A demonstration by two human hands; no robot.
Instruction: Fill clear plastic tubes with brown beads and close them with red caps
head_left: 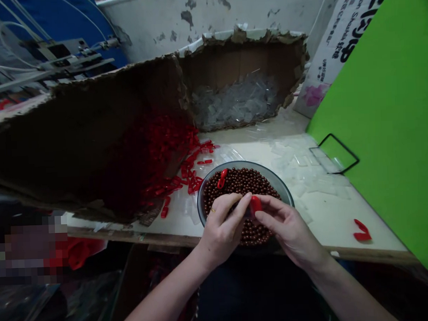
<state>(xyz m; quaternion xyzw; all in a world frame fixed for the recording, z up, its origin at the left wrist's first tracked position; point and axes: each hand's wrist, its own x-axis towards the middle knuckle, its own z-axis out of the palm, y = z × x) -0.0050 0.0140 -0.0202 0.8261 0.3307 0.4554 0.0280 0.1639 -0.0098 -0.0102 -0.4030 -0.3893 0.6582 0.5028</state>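
Note:
Over a bowl (288, 188) of round brown beads (253, 180), both hands meet close together. My right hand (292, 230) pinches a small red plastic cap (256, 206) between thumb and fingers. My left hand (221, 230) is closed, its fingertips pressed up against the cap's left side. What those fingers hold is mostly hidden; something see-through seems to show just below them. On the beads, beyond my left hand, lies a loose red plastic piece (222, 178) with an opening in it.
Left of the bowl, a torn cardboard box (155, 83) spills red plastic pieces (160, 148). Its back section holds clear plastic pieces (236, 101). More flat clear pieces (301, 160) lie to the right, near a green panel (384, 107). One red piece (362, 231) sits by the table's front edge.

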